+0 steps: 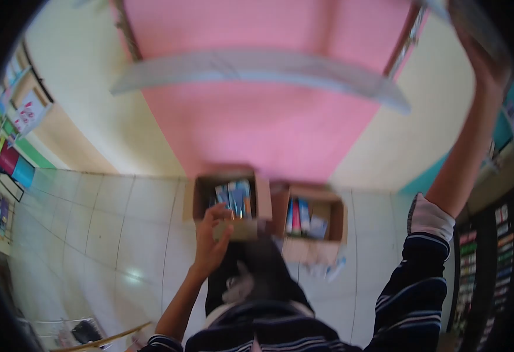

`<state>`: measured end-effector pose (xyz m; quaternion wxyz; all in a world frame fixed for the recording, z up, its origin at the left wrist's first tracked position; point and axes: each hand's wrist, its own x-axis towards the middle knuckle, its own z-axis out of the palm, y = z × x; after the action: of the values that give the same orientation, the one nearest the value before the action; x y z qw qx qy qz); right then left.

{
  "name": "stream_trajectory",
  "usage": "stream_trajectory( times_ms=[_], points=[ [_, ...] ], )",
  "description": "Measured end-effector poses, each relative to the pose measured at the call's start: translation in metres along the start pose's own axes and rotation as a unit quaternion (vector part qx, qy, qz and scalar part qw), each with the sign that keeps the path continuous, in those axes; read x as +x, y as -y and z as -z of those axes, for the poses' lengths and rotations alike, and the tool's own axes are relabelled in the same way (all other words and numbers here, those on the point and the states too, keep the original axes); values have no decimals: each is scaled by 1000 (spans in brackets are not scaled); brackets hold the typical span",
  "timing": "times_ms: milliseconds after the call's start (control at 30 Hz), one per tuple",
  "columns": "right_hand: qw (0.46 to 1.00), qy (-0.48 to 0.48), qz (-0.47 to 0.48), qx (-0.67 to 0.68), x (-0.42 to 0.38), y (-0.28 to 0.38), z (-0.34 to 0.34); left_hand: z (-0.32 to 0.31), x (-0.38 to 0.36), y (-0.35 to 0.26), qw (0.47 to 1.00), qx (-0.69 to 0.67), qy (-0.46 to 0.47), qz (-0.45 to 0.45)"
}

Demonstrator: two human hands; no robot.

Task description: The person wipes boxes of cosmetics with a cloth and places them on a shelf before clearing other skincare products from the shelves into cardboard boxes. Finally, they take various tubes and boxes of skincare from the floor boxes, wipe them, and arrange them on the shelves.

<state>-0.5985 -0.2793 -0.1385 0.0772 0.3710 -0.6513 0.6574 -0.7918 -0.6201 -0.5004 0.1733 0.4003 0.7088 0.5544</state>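
My left hand (212, 239) is over the near edge of an open cardboard box (263, 196), its fingers apart with nothing visible between them. Blue and white packages (233, 196) lie inside that box. My right arm is raised to the upper right, and my right hand (487, 58) is beside a pale shelf edge at the frame's rim; its fingers are blurred and partly hidden. A second open box (343, 220) stands to the right, holding blue, pink and white packages (299, 216).
A pale glass-like shelf (257, 64) spans the pink wall panel (257, 129) ahead. Stocked shelves (468, 270) line the right side, and display racks (31, 111) stand at left. Crumpled plastic (334, 270) lies on the tiled floor (101, 234).
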Motion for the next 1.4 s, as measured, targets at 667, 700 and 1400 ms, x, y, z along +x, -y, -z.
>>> stream_trajectory(
  times_ms=[667,700,1400],
  points=[
    [440,-657,-608,-69,-460,-504,-43,-3,-30,90,963,91,48,249],
    [488,-629,-603,-50,-461,-500,-36,-1,-32,95,960,97,44,258],
    [896,-149,-119,-402,-57,-163,-74,165,72,-202,665,-72,-338,-661]
  ],
)
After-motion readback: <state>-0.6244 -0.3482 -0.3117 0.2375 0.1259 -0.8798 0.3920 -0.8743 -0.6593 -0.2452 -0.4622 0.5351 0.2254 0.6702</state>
